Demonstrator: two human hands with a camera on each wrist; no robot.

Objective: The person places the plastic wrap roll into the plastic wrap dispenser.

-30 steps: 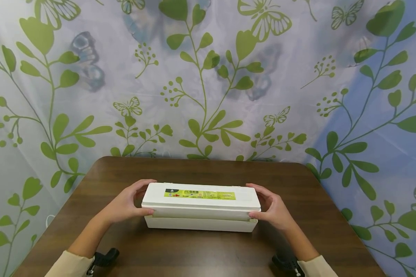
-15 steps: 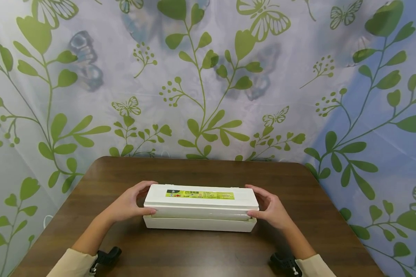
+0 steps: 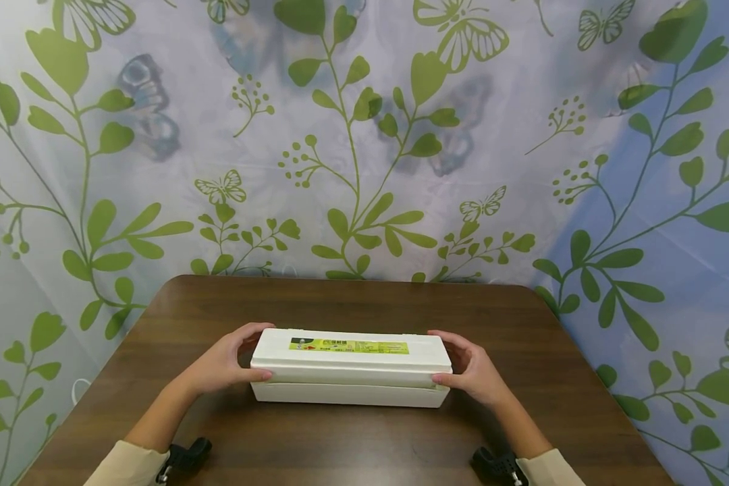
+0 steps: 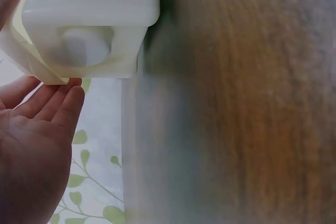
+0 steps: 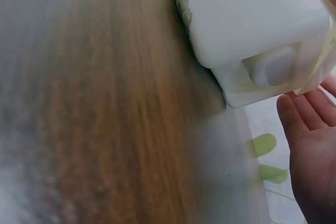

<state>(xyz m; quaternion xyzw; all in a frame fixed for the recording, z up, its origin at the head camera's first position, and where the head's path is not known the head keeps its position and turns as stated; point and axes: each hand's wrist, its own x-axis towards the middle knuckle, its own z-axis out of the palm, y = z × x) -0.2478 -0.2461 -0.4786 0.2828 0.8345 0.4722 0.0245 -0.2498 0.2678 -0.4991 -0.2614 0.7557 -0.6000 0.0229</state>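
A long white cling film dispenser (image 3: 352,393) lies across the table in the head view, its lid (image 3: 358,360) on top with a yellow-green label (image 3: 349,345). My left hand (image 3: 219,364) grips the lid's left end, thumb on the front and fingers behind. At the other end my right hand (image 3: 476,371) holds it the same way. A narrow seam shows between lid and base along the front. Both wrist views show the dispenser's ends, each with a round white piece (image 4: 86,45) in a recess; fingertips meet the lid's back edge.
The brown wooden table (image 3: 352,445) reaches back to a curtain (image 3: 364,169) printed with green leaves and butterflies. Black straps (image 3: 188,455) sit on both wrists, below beige sleeves (image 3: 127,466). A thin white loop (image 3: 80,390) shows beyond the table's left edge.
The back edge of the lid has come down a little, with the fingers of both hands following it. The base stays in nearly the same place. Both hands keep their grip.
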